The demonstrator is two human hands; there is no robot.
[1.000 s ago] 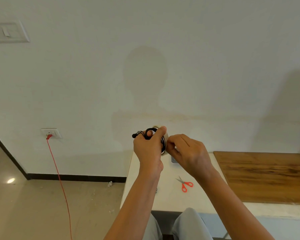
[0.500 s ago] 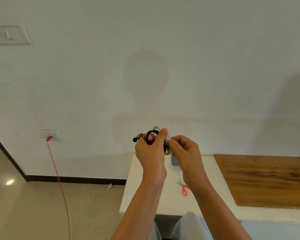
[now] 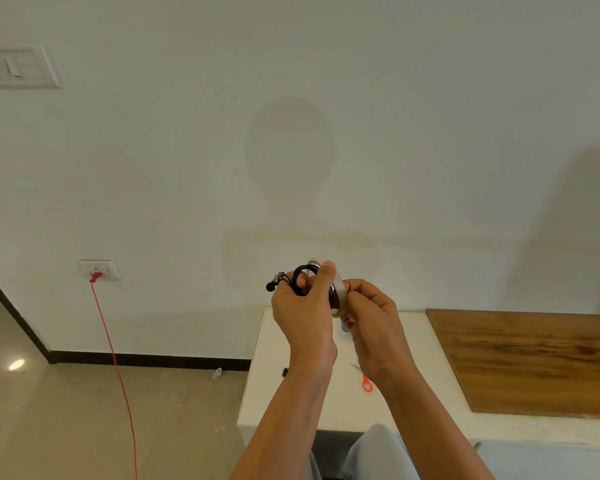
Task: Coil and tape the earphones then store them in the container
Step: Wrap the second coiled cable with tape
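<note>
My left hand (image 3: 303, 313) is raised in front of the wall and grips a coil of black earphones (image 3: 300, 276), with the earbuds (image 3: 274, 282) sticking out to the left. A roll of clear tape (image 3: 339, 292) sits against the coil, pinned by my left thumb. My right hand (image 3: 373, 323) is closed on the roll's lower right edge, fingers pinched at the tape. No container can be made out; a grey object (image 3: 344, 325) behind my right hand is mostly hidden.
Below my hands is a white table (image 3: 274, 393) with red-handled scissors (image 3: 366, 384) and a small dark item (image 3: 285, 371). A wooden board (image 3: 534, 358) lies at the right. A red cable (image 3: 115, 358) hangs from a wall socket at the left.
Both hands have stayed together at the coil and tape. My right hand shifted lower and closer to the roll, now covering more of the scissors.
</note>
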